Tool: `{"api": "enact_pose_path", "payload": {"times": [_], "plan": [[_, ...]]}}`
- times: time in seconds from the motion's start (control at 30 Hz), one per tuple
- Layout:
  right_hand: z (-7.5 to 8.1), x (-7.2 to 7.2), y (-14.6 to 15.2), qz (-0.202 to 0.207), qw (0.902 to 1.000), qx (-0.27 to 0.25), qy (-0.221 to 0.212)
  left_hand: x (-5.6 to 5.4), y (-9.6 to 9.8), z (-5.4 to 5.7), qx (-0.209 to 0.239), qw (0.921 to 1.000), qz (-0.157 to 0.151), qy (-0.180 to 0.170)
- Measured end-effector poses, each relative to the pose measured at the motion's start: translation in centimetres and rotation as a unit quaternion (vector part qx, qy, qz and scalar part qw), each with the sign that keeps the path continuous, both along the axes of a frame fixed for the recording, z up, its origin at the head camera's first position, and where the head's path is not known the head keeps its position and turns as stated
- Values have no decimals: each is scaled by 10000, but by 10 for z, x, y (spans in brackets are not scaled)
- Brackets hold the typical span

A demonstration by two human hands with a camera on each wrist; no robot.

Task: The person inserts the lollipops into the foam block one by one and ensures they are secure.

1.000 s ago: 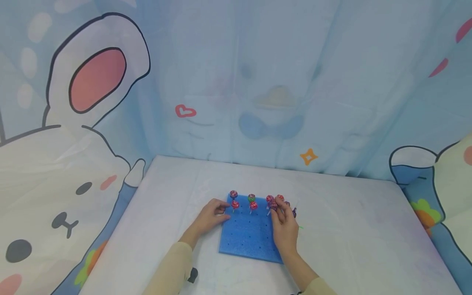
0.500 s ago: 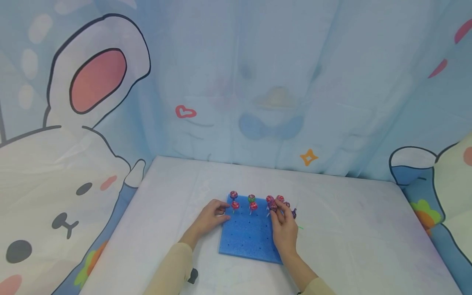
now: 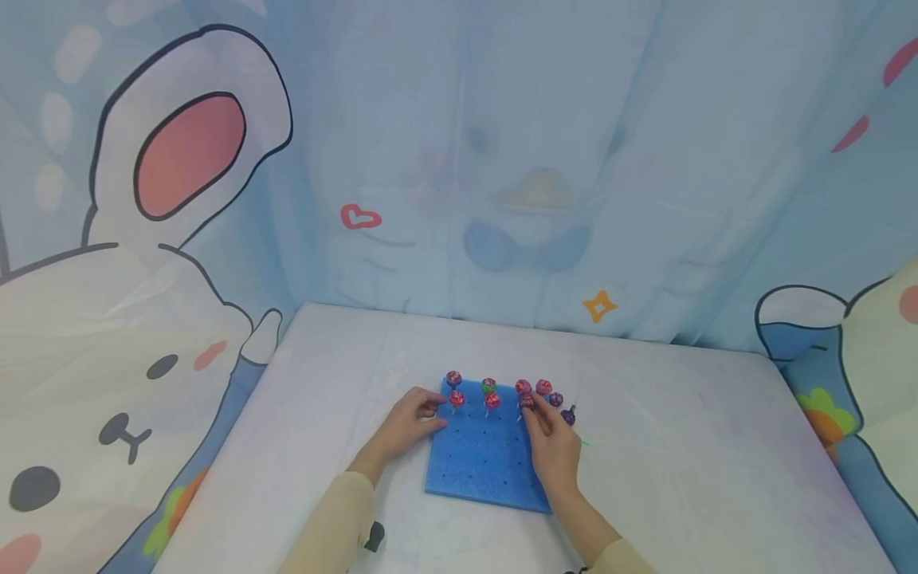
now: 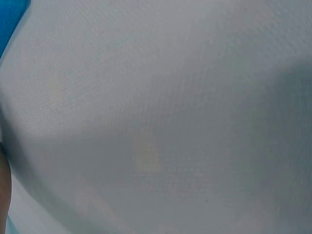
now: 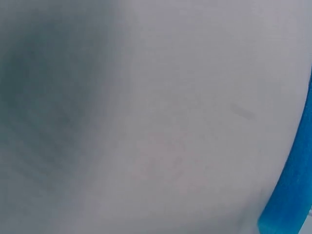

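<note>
A blue foam board (image 3: 469, 446) with rows of small holes lies on the table, and several wrapped lollipops stand in its far part. My right hand (image 3: 555, 454) reaches over the board's right side and pinches a dark purple-red lollipop (image 3: 527, 402) between thumb and fingers. Its stick is mostly hidden. My left hand (image 3: 409, 422) rests at the board's left edge, thumb and fingertips right against it. Near that hand stand a red lollipop (image 3: 457, 399) and a purple one (image 3: 454, 379). The wrist views show mainly table, with strips of the board (image 4: 9, 19) (image 5: 287, 195).
Right of the board, partly behind my right hand, are purple lollipops (image 3: 569, 416) and a green stick (image 3: 585, 443). A green-wrapped lollipop (image 3: 489, 386) stands in the back row. The white-covered table (image 3: 703, 462) ends at a printed blue curtain (image 3: 416, 263).
My right hand has shifted the pinched lollipop slightly left and down, uncovering more of the purple lollipops behind it. The left hand and the board have stayed in place.
</note>
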State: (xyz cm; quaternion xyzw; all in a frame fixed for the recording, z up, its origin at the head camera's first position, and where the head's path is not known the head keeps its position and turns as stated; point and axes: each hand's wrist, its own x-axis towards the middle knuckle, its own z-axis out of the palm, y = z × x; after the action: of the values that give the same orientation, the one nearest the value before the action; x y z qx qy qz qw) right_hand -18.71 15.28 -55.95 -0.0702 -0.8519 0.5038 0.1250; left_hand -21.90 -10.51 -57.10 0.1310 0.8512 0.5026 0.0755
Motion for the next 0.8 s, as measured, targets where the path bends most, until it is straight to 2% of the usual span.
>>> {"api": "enact_pose_path", "payload": {"times": [0.53, 0.8], "plan": [[4, 0, 3, 205, 9997, -60, -127, -1, 0, 0, -80, 9999, 33, -101], [7, 1, 3, 228, 9993, -72, -279, 0, 0, 0, -74, 10000, 5, -16]]}}
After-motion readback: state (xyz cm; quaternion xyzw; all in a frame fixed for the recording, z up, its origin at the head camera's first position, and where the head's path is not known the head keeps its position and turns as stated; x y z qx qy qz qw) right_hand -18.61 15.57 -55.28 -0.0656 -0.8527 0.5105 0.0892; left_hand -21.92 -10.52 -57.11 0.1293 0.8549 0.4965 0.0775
